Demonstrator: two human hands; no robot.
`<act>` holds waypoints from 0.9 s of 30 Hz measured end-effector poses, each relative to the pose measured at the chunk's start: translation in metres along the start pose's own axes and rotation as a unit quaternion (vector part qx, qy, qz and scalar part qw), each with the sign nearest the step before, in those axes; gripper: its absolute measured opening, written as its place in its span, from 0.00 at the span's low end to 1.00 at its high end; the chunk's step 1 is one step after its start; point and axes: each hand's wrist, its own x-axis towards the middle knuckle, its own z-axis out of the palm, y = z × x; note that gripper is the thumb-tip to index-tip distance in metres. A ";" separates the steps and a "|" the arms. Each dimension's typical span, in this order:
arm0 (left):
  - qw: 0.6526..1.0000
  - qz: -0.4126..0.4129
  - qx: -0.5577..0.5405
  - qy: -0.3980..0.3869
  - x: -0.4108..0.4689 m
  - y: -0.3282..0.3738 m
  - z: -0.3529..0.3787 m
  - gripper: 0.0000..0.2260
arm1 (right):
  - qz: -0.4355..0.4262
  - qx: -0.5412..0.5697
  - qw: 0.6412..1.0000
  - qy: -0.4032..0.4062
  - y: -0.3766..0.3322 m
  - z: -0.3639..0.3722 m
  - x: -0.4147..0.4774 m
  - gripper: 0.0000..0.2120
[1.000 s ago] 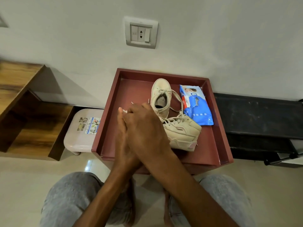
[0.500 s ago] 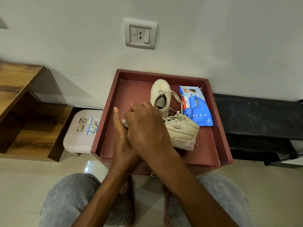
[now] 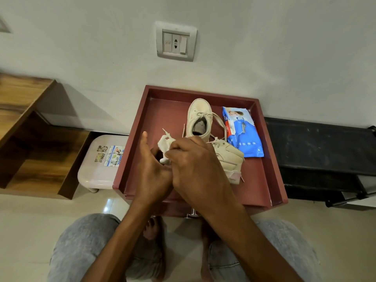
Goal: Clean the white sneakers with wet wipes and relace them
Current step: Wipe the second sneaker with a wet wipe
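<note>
My right hand (image 3: 195,159) pinches a wipe (image 3: 165,145), left hand's (image 3: 151,171) hold unclear; sneakers (image 3: 200,119) at one o'clock seemingly await wiping, relacing.

No legible txt: print on wipes pack (image 3: 242,132) & stool sticker (image 3: 113,155) too blurry.

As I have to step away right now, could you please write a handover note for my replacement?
Right hand: pinches a crumpled wipe; a lace tip pokes out above it.
Left hand: beside the right, thumb up; its grip is hidden.
Red tray: far sneaker upright, near sneaker on its side, wipes pack to their right.
Done: one wipe is out.
Left: wiping seems unfinished; laces hang loose, relacing remains.
</note>
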 end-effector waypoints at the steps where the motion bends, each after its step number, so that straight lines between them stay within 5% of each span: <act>1: 1.000 -0.011 0.001 0.000 0.002 -0.001 -0.001 0.47 | 0.005 0.004 1.000 0.001 0.002 -0.001 -0.001 0.07; 12: 0.981 -0.077 -0.006 -0.179 0.011 -0.002 -0.044 0.37 | 0.031 0.083 0.996 0.020 0.023 -0.005 0.001 0.09; 17: 0.969 -0.145 -0.155 -0.131 0.012 0.007 -0.044 0.15 | 0.034 0.118 0.992 0.028 0.028 -0.003 -0.002 0.08; 27: 0.980 -0.137 -0.119 -0.078 0.012 0.002 -0.036 0.11 | 0.064 0.122 0.990 0.013 0.046 -0.010 -0.009 0.09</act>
